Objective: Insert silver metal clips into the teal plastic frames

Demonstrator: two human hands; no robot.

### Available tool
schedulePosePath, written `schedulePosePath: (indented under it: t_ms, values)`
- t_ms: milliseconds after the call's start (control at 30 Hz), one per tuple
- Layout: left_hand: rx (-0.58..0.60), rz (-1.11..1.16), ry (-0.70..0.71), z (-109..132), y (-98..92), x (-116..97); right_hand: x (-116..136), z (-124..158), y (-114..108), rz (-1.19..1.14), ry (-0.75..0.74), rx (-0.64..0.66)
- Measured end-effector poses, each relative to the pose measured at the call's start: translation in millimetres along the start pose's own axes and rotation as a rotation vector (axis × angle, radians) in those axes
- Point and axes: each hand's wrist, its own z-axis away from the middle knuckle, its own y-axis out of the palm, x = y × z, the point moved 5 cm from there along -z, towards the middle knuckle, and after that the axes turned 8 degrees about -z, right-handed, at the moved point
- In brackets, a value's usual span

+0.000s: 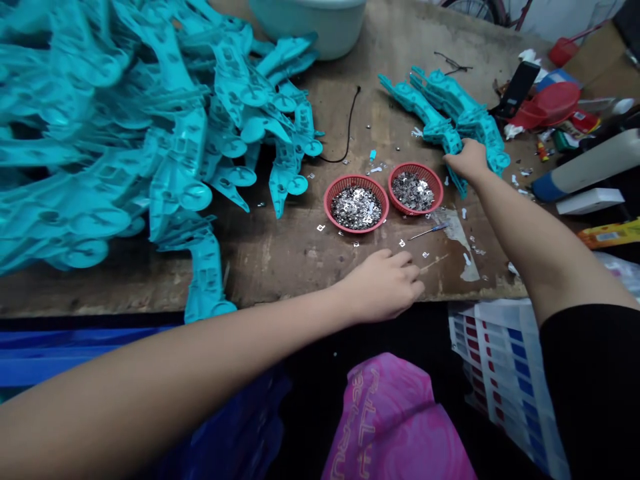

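The right hand [467,162] is at the lower part of a ribbed turquoise plastic molding [429,119], fingers bent over it; whether they grip or only press cannot be told. The left hand [383,285] rests palm down at the near edge of the wooden tabletop [280,263], fingers loosely bent; its underside is hidden, so I cannot tell whether it holds anything.

Take the left red basket [329,202], filled with small metal clips [356,207], as the landmark. The molding lies beyond it and to the right, alongside a second turquoise molding [457,99]. Just right of the basket stands another red basket [441,193], also full of small metal pieces. A blue-handled screwdriver [429,232] lies to its right and nearer the person, and a big heap of turquoise moldings [187,140] spreads to its left.

For good handling, a hold on the molding's broad middle would probably steady it better than one near the narrow end. Separating it carefully from its neighbor should keep the ribs from catching, and raising it clear of both rims should avoid spilling clips.
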Motion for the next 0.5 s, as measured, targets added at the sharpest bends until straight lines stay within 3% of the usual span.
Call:
schedulePosePath:
  t_ms: [167,500]
  values:
    - [-0.03,-0.024,0.038,-1.1,-5.6,-6.3,-4.4,-6.2,8.7,0.045,0.062,0.011]
    - [0.001,-0.004,0.033,-3.2,-8.5,-6.0,0.0,-5.8,3.9,0.159,-0.01,-0.008]
